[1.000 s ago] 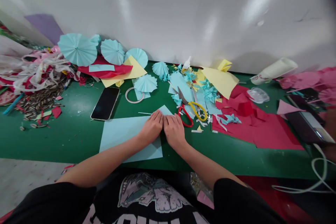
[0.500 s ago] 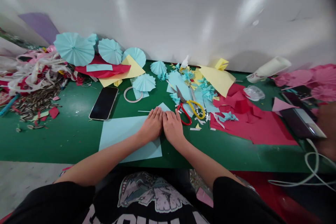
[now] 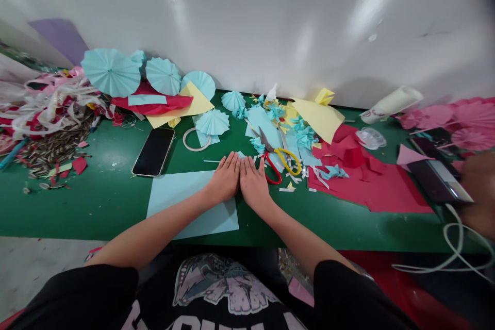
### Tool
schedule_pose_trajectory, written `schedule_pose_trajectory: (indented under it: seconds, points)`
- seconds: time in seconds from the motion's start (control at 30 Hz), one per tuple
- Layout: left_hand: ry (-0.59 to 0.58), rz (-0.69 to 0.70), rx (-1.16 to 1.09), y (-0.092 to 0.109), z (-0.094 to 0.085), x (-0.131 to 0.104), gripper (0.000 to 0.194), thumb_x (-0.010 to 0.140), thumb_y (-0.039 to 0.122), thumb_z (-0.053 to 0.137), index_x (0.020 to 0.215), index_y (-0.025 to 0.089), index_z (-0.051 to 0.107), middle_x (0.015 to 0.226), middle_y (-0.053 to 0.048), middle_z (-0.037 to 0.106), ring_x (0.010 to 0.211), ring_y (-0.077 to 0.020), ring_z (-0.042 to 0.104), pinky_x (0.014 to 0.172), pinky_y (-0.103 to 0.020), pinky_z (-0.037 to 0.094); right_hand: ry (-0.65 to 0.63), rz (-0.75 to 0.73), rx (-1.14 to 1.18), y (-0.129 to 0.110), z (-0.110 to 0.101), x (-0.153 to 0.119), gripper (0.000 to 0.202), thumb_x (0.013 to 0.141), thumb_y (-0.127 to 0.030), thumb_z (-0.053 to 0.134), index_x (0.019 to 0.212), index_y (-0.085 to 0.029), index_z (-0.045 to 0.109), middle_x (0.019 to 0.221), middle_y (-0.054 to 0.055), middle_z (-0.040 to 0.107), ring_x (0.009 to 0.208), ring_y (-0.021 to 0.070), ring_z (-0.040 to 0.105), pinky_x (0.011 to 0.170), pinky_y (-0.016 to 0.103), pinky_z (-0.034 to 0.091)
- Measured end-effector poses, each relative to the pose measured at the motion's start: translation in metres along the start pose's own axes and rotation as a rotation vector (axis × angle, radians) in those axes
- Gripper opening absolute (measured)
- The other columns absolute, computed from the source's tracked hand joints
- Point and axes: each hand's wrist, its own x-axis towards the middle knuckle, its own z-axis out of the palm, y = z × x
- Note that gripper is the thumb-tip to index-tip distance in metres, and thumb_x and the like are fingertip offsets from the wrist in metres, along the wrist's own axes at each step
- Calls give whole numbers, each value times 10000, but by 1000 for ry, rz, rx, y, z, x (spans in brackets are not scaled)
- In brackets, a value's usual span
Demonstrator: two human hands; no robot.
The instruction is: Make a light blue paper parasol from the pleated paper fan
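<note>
My left hand point(image 3: 225, 179) and my right hand point(image 3: 254, 181) lie flat side by side, fingers stretched forward and palms down. Both press on a small piece of light blue paper point(image 3: 241, 154); only its tip shows past my fingertips, and the rest is hidden beneath them. Under my left forearm lies a larger light blue sheet point(image 3: 174, 198). A thin blue paper strip point(image 3: 212, 161) is just left of my left fingertips. To the right of my right hand rest scissors with red and yellow handles point(image 3: 288, 161), among small paper scraps.
A phone point(image 3: 153, 152) and a tape roll point(image 3: 191, 140) lie on the green table point(image 3: 96, 206). Pleated blue paper rounds point(image 3: 111, 71) line the wall. Red sheets point(image 3: 394, 191) are at right, near a dark device point(image 3: 439, 180) and another person's blurred hand point(image 3: 479, 191).
My fingers have moved slightly forward and flattened over the small blue paper, so less of it shows. The larger sheet and other things stay put; the view has shifted slightly.
</note>
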Motion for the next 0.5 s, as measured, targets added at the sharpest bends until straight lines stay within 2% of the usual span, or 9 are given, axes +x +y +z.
schedule_pose_trajectory:
  seconds: [0.2, 0.5]
  points:
    - [-19, -26, 2, -4, -1, 10, 589, 797, 243, 366, 1334, 6, 319, 1422, -197, 278, 1339, -283, 193, 1067, -427, 210, -46, 23, -2, 1, 0, 9, 461, 849, -48, 292, 1295, 40, 369, 1336, 261, 389, 1286, 308, 328, 1062, 523, 204]
    - [-4, -40, 14, -13, -2, 22, 675, 787, 300, 387, 1357, -29, 236, 1442, -227, 189, 1356, -294, 107, 1079, -468, 129, -76, 63, 25, 8, 7, 32, 475, 839, -27, 287, 1304, 44, 351, 1364, 271, 330, 1302, 290, 306, 1063, 499, 224]
